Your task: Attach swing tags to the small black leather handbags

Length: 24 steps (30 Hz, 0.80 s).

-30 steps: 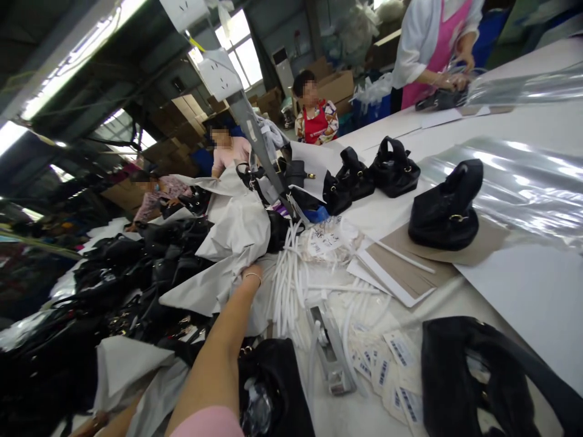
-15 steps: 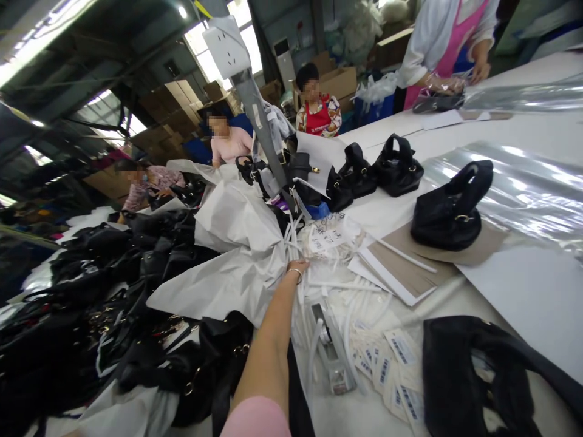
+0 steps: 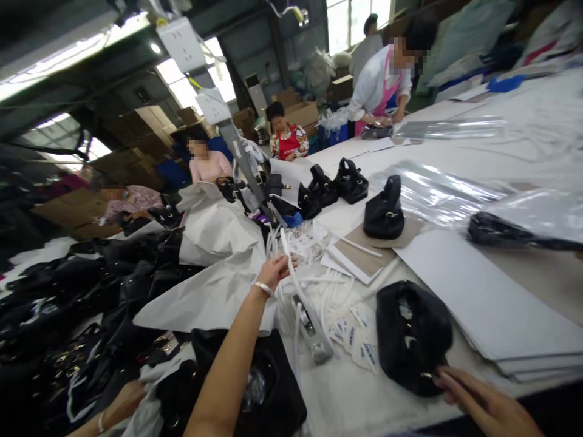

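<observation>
My left hand, with a silver bangle at the wrist, is closed round a slim white tube near the middle of the table. More white tubes lie in a bundle just behind it. At the lower right, my right hand pinches the edge of a small black handbag beside a gold-coloured metal fitting. Under my left forearm rests another black bag, partly hidden. A metal tape dispenser and several barcode tags lie between the two hands.
Another person's hand grips white paper at the lower left. Piled black bags cover the left side. Grey-white sheets stand near a metal post. Several upright handbags, white boards and clear plastic occupy the right.
My left hand has drawn back from the tube bundle with one tube in it. My right hand has come into view at the black handbag. The view has swung to the right.
</observation>
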Available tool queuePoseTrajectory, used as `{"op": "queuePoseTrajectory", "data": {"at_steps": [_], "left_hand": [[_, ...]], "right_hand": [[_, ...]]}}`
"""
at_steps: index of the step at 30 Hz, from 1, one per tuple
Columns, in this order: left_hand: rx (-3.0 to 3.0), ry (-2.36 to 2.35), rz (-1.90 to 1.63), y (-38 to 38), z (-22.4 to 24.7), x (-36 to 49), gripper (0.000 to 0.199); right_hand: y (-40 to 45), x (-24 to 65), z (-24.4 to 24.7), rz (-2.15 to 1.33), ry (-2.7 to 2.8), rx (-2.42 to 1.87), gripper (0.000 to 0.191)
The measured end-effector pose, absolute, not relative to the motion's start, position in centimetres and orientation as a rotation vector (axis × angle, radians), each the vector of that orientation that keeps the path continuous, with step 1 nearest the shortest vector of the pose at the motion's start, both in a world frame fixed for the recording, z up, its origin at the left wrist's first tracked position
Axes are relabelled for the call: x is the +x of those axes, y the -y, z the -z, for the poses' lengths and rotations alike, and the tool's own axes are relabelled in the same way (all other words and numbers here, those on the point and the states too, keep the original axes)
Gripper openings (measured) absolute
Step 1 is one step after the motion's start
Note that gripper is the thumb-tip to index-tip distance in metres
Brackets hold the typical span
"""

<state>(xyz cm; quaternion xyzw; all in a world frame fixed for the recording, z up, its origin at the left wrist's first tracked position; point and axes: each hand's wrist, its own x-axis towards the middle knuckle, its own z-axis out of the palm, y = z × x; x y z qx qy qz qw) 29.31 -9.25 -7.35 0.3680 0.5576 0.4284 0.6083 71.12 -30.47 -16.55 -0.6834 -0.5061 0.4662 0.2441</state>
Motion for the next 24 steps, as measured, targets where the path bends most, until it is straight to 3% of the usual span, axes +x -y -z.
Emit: {"op": "queuePoseTrajectory", "data": {"at_steps": [5,8,10,14,20,24], "left_hand": [[1.065,-0.977,-0.513,18.4,2.8,40.3,0.036],[1.127,-0.834,-0.331,23.8,2.4,45.8,0.038],[1.103,-0.739,-0.298,26.4,3.3,48.3,0.041],[1.064,-0.692,-0.357,27.3,6.6,49.9,0.043],[1.325,-1.153,-0.801,21.7,12.3,49.6,0.022],[1.379,-1.139,-0.716,20.0,14.3,51.3,0.02]], "right_hand": [[28.7,67.8,7.8,-1.438,1.286,-1.609,0.048],[29.1,66.1,5.4,-1.629,1.123,-1.425,0.057],[29.7,65.9,4.7,-1.629,0.97,-1.417,0.051],[31.1,68.3,4.7,-1.416,0.642,-1.477,0.036],[31.2,73.0,8.1,-1.499,0.709,-1.761,0.045],[28.9,73.5,10.9,-1.536,0.984,-1.836,0.048]]}}
